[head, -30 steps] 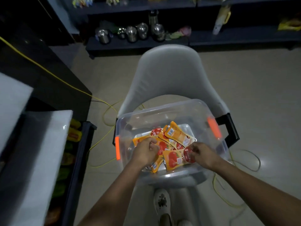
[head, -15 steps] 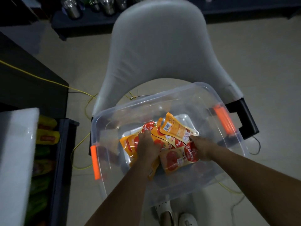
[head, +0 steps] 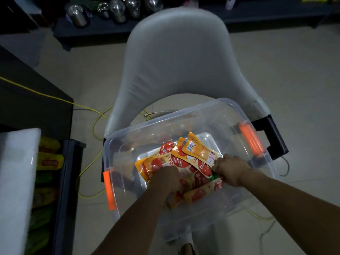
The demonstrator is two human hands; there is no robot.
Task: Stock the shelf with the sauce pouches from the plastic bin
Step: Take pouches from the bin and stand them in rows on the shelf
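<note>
Dim light. A white chair point(head: 176, 57) stands on a pale tiled floor point(head: 279, 70); behind it, a low dark shelf point(head: 95, 32) carries steel pots point(head: 77, 15). A yellow cable point(head: 55, 97) trails at left.

White chair point(head: 176, 52), clear plastic bin point(head: 184, 117) on its seat, pale floor point(head: 294, 74) beneath

Orange-and-red sauce pouches point(head: 176, 162), clear plastic bin point(head: 230, 111) with orange latches point(head: 251, 141), white chair point(head: 176, 57).
</note>
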